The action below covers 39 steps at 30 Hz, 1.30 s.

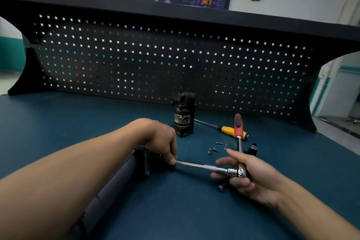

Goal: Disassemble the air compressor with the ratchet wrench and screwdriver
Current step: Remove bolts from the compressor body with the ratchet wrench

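The air compressor's dark grey cylinder (115, 183) lies on the blue bench, its black end bracket (143, 160) under my left hand (161, 140). My left fingertips pinch the near end of the chrome extension bar (198, 166) where it meets the bracket. My right hand (247, 177) grips the head of the ratchet wrench (239, 171); its red handle (238, 124) stands upward. A black compressor part (184, 115) stands upright behind. The yellow screwdriver (228, 129) lies to its right.
Several loose screws (215, 148) lie between the hands and the screwdriver; another small screw (221, 188) lies under my right hand. A small black fitting (253, 149) sits behind my right hand. A black pegboard (155, 64) closes off the back of the bench.
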{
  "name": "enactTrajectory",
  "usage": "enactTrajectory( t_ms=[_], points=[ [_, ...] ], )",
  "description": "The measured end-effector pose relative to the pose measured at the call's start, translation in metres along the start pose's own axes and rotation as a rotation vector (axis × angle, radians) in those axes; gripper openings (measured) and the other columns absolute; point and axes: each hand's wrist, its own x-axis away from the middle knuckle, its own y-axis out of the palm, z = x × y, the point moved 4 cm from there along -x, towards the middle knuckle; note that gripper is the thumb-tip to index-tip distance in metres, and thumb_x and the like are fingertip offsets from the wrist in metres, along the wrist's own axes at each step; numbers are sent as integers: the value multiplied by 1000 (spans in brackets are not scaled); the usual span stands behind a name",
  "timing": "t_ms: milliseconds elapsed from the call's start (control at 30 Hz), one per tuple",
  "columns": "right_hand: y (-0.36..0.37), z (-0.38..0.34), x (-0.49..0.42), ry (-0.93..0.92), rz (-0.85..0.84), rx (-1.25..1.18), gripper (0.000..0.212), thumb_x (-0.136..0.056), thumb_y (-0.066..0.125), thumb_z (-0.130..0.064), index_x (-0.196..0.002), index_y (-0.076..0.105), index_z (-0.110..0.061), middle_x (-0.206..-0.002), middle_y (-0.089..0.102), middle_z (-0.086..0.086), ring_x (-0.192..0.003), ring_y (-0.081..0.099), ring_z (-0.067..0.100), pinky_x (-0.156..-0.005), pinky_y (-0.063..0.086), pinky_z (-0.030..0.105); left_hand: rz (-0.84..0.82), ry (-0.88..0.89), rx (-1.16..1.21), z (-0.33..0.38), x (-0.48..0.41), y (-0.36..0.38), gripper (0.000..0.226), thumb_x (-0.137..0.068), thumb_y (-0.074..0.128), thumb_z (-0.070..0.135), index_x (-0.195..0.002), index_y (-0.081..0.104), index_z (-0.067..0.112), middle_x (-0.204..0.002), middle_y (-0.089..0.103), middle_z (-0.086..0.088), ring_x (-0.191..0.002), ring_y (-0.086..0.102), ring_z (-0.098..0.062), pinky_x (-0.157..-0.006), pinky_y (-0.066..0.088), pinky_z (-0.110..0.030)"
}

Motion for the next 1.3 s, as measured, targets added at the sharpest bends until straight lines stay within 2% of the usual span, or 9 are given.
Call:
enactTrajectory(
  t_ms=[167,400,533,633,867,967,1067,1167,1300],
  points=[
    [5,2,4,-69,-27,111,38,-71,75,-23,-104,62,-9,-103,71,33,-33,33,5,-29,25,14,11,2,5,0,-1,0,22,-86,76,37,-106,78,31,-78,67,24,-84,62,-2,-79,46,-20],
    [8,0,17,-450,29,667,1,-91,71,-8,-91,71,-7,-85,76,13,-43,49,14,-43,39,21,-21,1,-7,3,2,3,23,-88,73,38,-111,76,33,-80,67,25,-83,62,-1,-78,45,-18],
    [11,1,20,-512,62,725,10,-95,67,-11,-90,74,-16,-86,77,3,-69,67,10,-61,50,19,-1,-9,4,3,2,3,23,-88,73,39,-109,77,32,-83,69,23,-85,63,-2,-82,49,-20],
    [10,-1,18,-562,133,728,15,-96,66,-11,-91,77,-20,-88,78,-4,-79,66,0,-75,48,13,17,-5,-5,2,1,3,21,-87,73,40,-107,77,33,-78,67,26,-79,61,2,-77,46,-19],
    [9,-1,15,-535,128,743,18,-98,62,-8,-92,77,-16,-79,75,-10,-72,62,-6,-68,44,9,12,-7,-2,2,0,3,21,-87,74,40,-106,78,31,-70,64,30,-73,58,7,-74,44,-19],
    [11,0,15,-489,109,636,16,-100,59,-8,-96,74,-10,-83,76,0,-72,68,10,-59,50,20,8,-3,14,2,-1,3,23,-87,74,39,-109,77,32,-71,64,29,-72,58,8,-71,44,-16],
    [14,4,16,-334,82,412,19,-102,56,-14,-97,72,-5,-94,76,9,-53,64,21,-40,44,24,-10,1,37,2,2,3,25,-87,75,37,-111,76,32,-73,67,29,-75,61,6,-73,47,-15],
    [14,6,16,-139,66,264,22,-103,52,-25,-103,67,-9,-100,76,20,-44,51,15,-37,37,21,-19,7,42,3,5,1,23,-88,74,34,-110,77,30,-94,74,19,-90,67,-3,-86,51,-20],
    [15,6,15,-1,14,95,23,-100,54,-32,-109,62,-12,-107,72,28,-41,43,9,-34,35,17,-16,6,40,3,3,-1,23,-88,75,34,-110,77,30,-85,70,22,-85,63,0,-82,48,-18]
  ],
)
